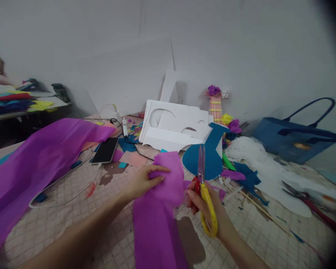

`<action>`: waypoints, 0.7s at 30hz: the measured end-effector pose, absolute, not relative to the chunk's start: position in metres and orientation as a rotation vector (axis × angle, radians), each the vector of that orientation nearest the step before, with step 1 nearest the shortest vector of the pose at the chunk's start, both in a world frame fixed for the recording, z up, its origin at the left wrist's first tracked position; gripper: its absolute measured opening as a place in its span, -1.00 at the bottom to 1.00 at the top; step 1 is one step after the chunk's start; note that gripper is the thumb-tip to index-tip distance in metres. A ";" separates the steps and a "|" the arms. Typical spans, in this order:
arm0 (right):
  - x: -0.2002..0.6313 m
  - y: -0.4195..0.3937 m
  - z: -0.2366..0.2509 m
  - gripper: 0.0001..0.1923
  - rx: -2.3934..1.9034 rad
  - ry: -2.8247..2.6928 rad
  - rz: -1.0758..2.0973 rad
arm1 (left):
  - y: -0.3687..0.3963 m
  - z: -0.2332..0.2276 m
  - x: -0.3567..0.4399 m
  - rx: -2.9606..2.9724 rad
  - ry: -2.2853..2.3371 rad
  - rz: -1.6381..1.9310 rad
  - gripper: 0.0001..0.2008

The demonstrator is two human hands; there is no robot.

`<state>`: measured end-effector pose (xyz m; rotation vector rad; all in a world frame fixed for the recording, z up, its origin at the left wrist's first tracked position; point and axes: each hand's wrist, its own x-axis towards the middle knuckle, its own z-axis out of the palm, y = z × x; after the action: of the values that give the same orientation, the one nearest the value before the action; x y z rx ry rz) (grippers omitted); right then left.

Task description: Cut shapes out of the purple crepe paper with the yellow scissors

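One purple paper strip (160, 231) on the worktop (112, 254), one pair of scissors (203, 187) beside it.
Strip and blades both point away from the person, the strip lengthwise. The left hand (141, 183) touches the strip's far end, pinching or not I cannot tell; the right hand (217, 209) grips the scissors. One blue cutout (192, 160) and white cardboard (182, 123) crowd the space beyond; left lies one phone (105, 150), right one bag (280, 140).

Scissors (204, 188), yellow-and-red-handled; paper sheet (158, 224), purple; round-bodied cutout (190, 162), blue; phone (105, 150), black-screened; pliers (308, 200), red-handled; bag (280, 140), blue, navy-strapped; card structure (176, 125), white; table (112, 228), pale beige with criss-cross grid pattern.
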<state>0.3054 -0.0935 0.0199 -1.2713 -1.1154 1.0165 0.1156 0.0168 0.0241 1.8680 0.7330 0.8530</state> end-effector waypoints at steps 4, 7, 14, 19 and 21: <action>0.315 -0.102 0.021 -0.67 -1.181 -1.151 1.211 | 0.028 0.028 0.105 1.789 0.801 0.958 -0.75; 0.321 -0.105 0.018 -0.70 -1.171 -1.178 1.302 | 0.036 0.029 0.101 1.665 0.850 1.038 -0.69; 0.310 -0.114 0.025 -0.55 -1.255 -1.208 1.461 | 0.045 0.032 0.091 1.415 0.806 1.111 -0.63; 0.305 -0.119 0.027 -0.43 -1.273 -1.294 1.532 | 0.047 0.032 0.088 1.344 0.751 1.114 -0.62; 0.308 -0.118 0.019 -0.36 -1.310 -1.277 1.522 | 0.046 0.034 0.088 1.325 0.740 1.109 -0.59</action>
<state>0.3075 -0.1184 0.0190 -1.3098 -1.2774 1.5218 0.0883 0.0463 0.0335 1.3252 0.7398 1.1093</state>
